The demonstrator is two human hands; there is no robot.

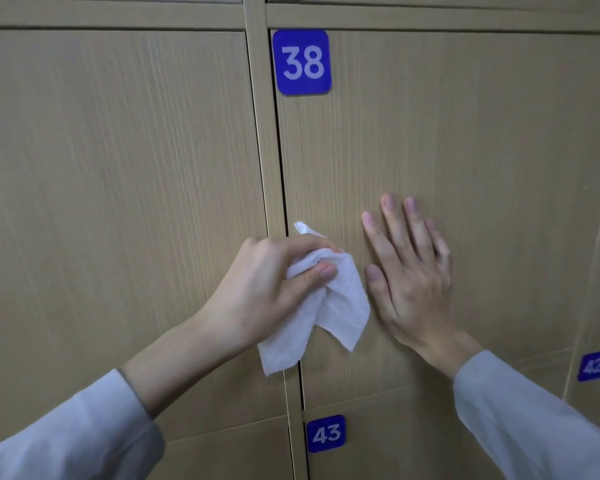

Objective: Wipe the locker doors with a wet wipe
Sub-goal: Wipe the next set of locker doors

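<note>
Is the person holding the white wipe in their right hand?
No, the left hand grips the wet wipe, while the right hand lies flat with straight fingers on the door numbered 38.

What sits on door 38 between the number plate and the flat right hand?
Nothing: in the head view, door 38 is bare wood grain from the 38 plate down to the right hand. The wet wipe, in the left hand, lies lower left.

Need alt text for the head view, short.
A left hand grips a white wet wipe against locker door 38, while the right hand presses flat on the same door. Door 43 sits below.
</note>
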